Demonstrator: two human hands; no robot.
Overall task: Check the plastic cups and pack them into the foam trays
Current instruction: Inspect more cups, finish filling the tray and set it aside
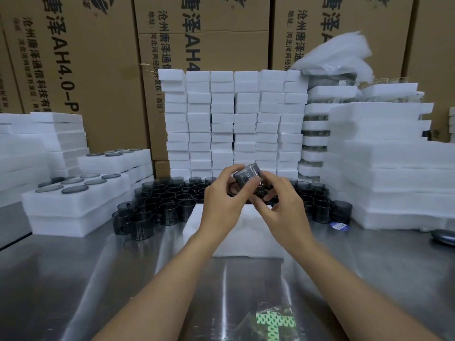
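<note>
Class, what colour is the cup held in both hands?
Smoky translucent grey cup; head view.

Glossy steel table, matt foam trays, smoky plastic cups.

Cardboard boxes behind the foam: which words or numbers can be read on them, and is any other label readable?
"唐泽AH4.0-P", sideways, cut off: left box.
"沧州唐泽通信科技有": same box.
"地址:河北河间经济开发区(西区)": middle box.
Blue label on the table: too small to read.

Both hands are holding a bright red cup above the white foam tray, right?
Not quite: the cup is smoky grey, not bright red. The head view shows the left hand and right hand both holding it above the white foam tray.
</note>
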